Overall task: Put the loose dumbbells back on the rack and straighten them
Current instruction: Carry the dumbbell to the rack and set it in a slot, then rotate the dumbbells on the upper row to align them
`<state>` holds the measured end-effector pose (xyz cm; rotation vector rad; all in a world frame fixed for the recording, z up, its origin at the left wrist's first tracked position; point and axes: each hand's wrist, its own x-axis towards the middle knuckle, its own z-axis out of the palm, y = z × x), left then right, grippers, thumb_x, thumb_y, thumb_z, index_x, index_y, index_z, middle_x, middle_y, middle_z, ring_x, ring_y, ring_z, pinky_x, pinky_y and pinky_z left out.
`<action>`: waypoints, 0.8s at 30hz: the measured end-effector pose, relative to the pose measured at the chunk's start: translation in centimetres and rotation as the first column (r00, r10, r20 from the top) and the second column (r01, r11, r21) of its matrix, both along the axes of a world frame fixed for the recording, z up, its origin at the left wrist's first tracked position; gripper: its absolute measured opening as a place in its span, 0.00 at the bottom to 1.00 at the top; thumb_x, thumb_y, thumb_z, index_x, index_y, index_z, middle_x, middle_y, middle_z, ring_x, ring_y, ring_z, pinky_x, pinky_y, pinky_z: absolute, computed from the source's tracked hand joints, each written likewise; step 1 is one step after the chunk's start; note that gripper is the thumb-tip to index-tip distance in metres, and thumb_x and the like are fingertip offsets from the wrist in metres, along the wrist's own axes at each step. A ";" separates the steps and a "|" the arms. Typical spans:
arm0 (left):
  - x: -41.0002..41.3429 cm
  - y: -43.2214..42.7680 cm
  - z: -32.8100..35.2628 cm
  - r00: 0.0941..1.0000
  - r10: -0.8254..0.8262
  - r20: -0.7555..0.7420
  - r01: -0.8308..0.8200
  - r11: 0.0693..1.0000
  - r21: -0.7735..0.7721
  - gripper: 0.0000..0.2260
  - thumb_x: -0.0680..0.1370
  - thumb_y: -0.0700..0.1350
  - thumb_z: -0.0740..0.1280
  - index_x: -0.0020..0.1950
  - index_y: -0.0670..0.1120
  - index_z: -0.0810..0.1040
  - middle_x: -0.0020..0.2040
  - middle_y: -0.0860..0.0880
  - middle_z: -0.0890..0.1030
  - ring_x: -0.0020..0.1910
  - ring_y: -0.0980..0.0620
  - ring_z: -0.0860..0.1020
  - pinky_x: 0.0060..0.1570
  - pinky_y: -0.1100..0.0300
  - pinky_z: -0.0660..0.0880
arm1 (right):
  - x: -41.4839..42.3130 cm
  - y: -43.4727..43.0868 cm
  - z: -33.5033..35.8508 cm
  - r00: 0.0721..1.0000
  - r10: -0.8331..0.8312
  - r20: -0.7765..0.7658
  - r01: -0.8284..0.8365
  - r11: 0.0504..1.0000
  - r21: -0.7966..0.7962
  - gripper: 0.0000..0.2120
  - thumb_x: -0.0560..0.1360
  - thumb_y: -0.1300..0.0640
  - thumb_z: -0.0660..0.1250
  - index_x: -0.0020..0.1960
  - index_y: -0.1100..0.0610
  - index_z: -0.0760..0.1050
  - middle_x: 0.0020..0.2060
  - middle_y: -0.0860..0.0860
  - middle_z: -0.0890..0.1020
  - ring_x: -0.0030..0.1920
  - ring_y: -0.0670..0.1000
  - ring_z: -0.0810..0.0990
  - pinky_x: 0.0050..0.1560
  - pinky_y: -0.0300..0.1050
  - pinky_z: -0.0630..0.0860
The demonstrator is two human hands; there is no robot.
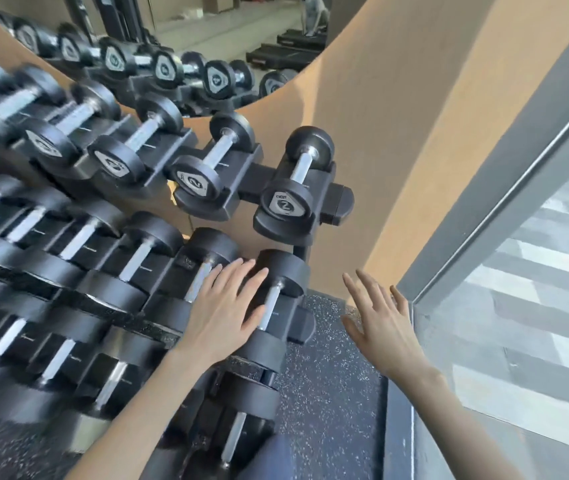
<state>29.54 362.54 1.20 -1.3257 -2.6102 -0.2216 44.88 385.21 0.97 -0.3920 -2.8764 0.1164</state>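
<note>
Left hand [227, 306] lies flat, fingers straight, on the end dumbbell [284, 271] seated in the rack's [336, 200] middle tier; right hand [383, 323] hangs spread and empty above the speckled floor [324, 362]. Risk: a flat palm has no hold, so a hard nudge while straightening could roll that dumbbell out of its cradle at the rack's open end onto the floor. Fingers lying toward the neighbouring dumbbell [212, 247] could get pinched if either weight shifts.

Bright daylight from the right window [535, 306], motion blur on the left dumbbells [9, 98], wide-angle curvature at edges.
</note>
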 end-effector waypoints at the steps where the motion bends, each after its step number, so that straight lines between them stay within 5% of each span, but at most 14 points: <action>1: 1.0 -0.8 -0.4 1.000 0.004 0.001 -0.004 1.000 -0.008 0.23 0.77 0.54 0.56 0.70 0.45 0.70 0.67 0.43 0.73 0.67 0.43 0.69 0.67 0.47 0.62 | 1.1 -0.9 -0.7 1.000 0.003 0.022 -0.002 1.000 -0.020 0.32 0.73 0.51 0.67 0.73 0.53 0.57 0.70 0.56 0.66 0.69 0.56 0.67 0.65 0.62 0.63; 13: 11.9 -11.2 -2.3 0.998 -0.019 0.058 0.026 0.992 -0.127 0.24 0.78 0.56 0.54 0.70 0.45 0.69 0.67 0.43 0.73 0.67 0.44 0.69 0.68 0.45 0.62 | 11.7 -9.6 -3.4 0.986 0.071 0.151 -0.042 0.981 -0.188 0.32 0.77 0.48 0.62 0.76 0.50 0.50 0.74 0.54 0.58 0.71 0.55 0.63 0.69 0.58 0.60; 19: 12.3 -13.4 -2.3 0.999 -0.029 0.039 0.034 0.991 -0.129 0.24 0.78 0.56 0.53 0.70 0.45 0.69 0.66 0.43 0.73 0.67 0.44 0.69 0.68 0.46 0.62 | 12.8 -11.2 -2.5 0.979 0.075 0.189 -0.044 0.986 -0.159 0.33 0.77 0.44 0.59 0.76 0.48 0.45 0.75 0.52 0.54 0.73 0.53 0.59 0.71 0.57 0.57; 24: 10.1 -13.2 -1.8 0.996 -0.088 0.006 0.089 0.989 -0.115 0.25 0.78 0.57 0.53 0.69 0.46 0.71 0.65 0.44 0.74 0.66 0.44 0.70 0.67 0.45 0.62 | 11.1 -11.2 -1.7 0.974 0.021 0.225 -0.007 0.998 -0.063 0.34 0.75 0.46 0.64 0.76 0.50 0.51 0.73 0.56 0.61 0.70 0.57 0.64 0.67 0.59 0.63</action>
